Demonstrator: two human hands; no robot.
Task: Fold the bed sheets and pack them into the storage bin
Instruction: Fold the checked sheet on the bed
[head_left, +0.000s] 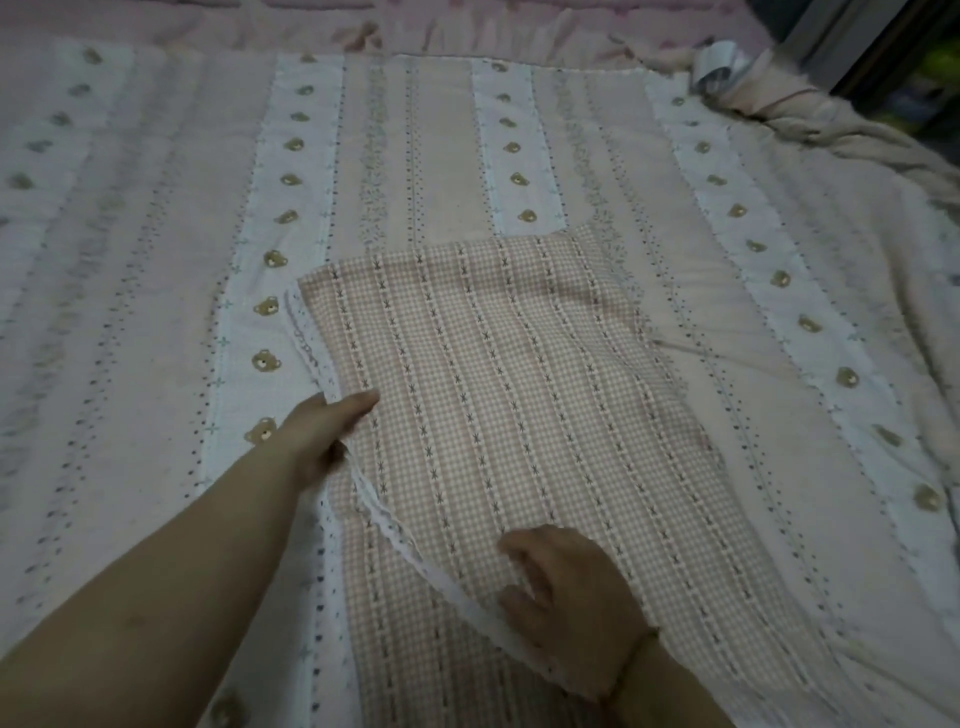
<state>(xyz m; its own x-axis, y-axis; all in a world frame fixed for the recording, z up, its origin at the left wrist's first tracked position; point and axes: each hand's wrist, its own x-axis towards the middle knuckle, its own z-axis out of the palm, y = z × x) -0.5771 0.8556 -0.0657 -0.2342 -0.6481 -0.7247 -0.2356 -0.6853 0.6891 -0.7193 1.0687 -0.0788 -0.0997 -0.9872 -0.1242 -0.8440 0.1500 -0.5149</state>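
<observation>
A pink gingham sheet (514, 384) with dark star stripes and a white lace edge lies folded over the middle of the bed. My left hand (324, 428) grips its left lace edge, thumb on top and fingers tucked under the cloth. Nearer to me, my right hand (566, 582) pinches the lace edge with curled fingers; a thin bracelet circles that wrist. Under it spreads a larger pink and white striped sheet (171, 260) printed with small bears. No storage bin is in view.
A bunched pink blanket (810, 119) lies at the bed's far right corner. Beyond it stands dark furniture (904, 47). More pink bedding (467, 26) runs along the far edge.
</observation>
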